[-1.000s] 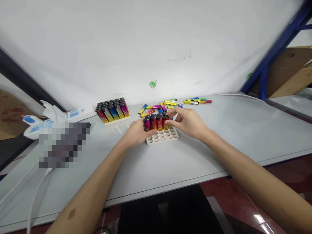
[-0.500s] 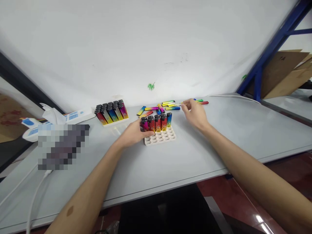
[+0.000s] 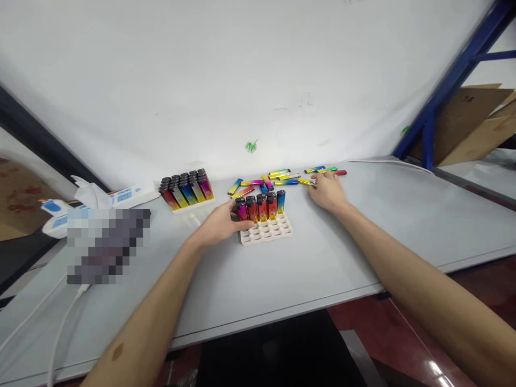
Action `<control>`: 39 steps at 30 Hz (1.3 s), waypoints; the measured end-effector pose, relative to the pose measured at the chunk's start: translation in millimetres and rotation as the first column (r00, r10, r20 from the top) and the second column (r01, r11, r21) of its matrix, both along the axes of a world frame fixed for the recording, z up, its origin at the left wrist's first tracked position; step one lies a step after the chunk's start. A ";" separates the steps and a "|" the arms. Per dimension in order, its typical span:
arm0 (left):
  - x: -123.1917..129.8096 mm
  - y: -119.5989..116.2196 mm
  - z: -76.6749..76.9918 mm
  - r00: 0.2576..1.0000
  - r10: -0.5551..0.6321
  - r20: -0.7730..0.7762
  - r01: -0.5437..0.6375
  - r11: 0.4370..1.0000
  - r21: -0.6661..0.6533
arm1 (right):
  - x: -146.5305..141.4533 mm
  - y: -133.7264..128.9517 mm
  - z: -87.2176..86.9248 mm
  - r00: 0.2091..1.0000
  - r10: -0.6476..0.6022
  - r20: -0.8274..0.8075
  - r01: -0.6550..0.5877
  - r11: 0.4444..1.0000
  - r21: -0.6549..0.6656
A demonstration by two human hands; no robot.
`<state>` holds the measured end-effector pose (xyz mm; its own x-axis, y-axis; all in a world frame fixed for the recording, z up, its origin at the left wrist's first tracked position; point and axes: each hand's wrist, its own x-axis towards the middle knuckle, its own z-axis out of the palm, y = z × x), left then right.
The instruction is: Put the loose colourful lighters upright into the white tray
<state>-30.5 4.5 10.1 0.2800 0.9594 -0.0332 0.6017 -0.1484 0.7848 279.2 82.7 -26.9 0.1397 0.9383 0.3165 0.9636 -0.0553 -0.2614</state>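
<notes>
My left hand (image 3: pixel 220 223) grips the left end of a white slotted tray (image 3: pixel 268 231), its thumb across the front and its fingers hidden behind. Upright lighters with black tops, among them a red lighter (image 3: pixel 262 208) and a blue lighter (image 3: pixel 281 202), fill the back slots; the front slots show bare. Farther right, my right hand (image 3: pixel 328 192) is low on the table with its fingertips closed at the end of a yellow lighter (image 3: pixel 307 183). Several shiny lighters lie loose around it, including a blue-yellow lighter (image 3: pixel 286 182) and a red-yellow lighter (image 3: pixel 244 192).
A second tray packed with lighters (image 3: pixel 187 191) stands at the back left. Beside it are a white power strip (image 3: pixel 133 196) and a blurred dark object (image 3: pixel 110 244) with a white cable (image 3: pixel 66 317). A white wall (image 3: pixel 250 80) bounds the table (image 3: pixel 314 263) behind.
My right hand has come down slightly and to the right, onto the end of a yellow lighter. My left hand keeps its hold on the tray. The view has shifted a little.
</notes>
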 end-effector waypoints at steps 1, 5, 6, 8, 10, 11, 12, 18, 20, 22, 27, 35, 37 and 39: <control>-0.3 0.1 0.1 1.000 -0.002 0.000 0.002 1.000 0.000 | -0.7 -2.3 0.9 1.000 -0.021 -0.008 0.021 1.000 -0.008; -2.2 -0.5 1.3 1.000 -0.019 -0.014 0.019 1.000 0.021 | -0.3 -8.3 5.6 0.991 -0.134 -0.005 0.133 0.986 -0.099; -3.0 -0.5 1.4 0.999 -0.019 -0.027 0.020 1.000 0.022 | 0.9 -8.9 7.1 0.991 -0.135 -0.010 0.133 0.985 -0.110; -4.9 0.2 1.0 0.998 -0.018 -0.057 0.019 1.000 0.023 | 3.6 -9.2 10.7 0.992 -0.111 -0.058 0.105 0.989 -0.101; -6.9 1.6 -0.4 0.997 -0.026 -0.070 0.028 0.999 0.029 | 5.2 -8.9 14.7 0.981 -0.064 -0.183 0.054 0.997 -0.059; -7.8 2.5 -1.3 0.997 -0.036 -0.065 0.039 0.999 0.032 | 5.1 -8.8 16.8 0.961 -0.034 -0.274 0.028 0.999 -0.026; -8.5 3.2 -2.3 0.997 -0.048 -0.057 0.050 0.998 0.033 | 4.3 -8.9 18.7 0.928 -0.002 -0.373 0.006 1.000 0.010; -8.2 3.7 -3.8 0.996 -0.052 -0.068 0.055 0.998 0.043 | -11.4 -14.5 26.0 0.532 0.228 -0.815 -0.174 0.972 0.158; -7.4 3.3 -3.3 0.995 -0.044 -0.086 0.048 0.998 0.049 | -17.7 -18.7 27.6 0.440 0.247 -0.864 -0.228 0.961 0.159; -7.1 3.2 -2.9 0.994 -0.039 -0.101 0.044 0.998 0.047 | -23.1 -23.2 29.1 0.412 0.239 -0.879 -0.253 0.957 0.142; -7.7 4.3 -3.4 0.995 -0.049 -0.091 0.054 0.997 0.050 | -30.9 -29.6 31.8 0.413 0.217 -0.885 -0.281 0.954 0.103; -7.0 4.2 -4.8 0.994 -0.034 -0.100 0.040 0.997 0.059 | -35.0 -31.4 32.9 0.401 0.212 -0.891 -0.314 0.946 0.084; -7.3 4.3 -5.4 0.995 -0.028 -0.098 0.034 0.998 0.055 | -36.3 -32.6 32.1 0.415 0.246 -0.876 -0.336 0.936 0.104; -7.9 4.8 -6.2 0.996 -0.032 -0.085 0.037 0.998 0.057 | -37.7 -34.8 31.4 0.410 0.267 -0.872 -0.371 0.922 0.108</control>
<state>-38.4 9.3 3.8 0.3113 0.9503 -0.0023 0.6589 -0.2141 0.7211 241.5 47.9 4.6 -0.0268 0.9911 0.1305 0.1973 0.1332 -0.9713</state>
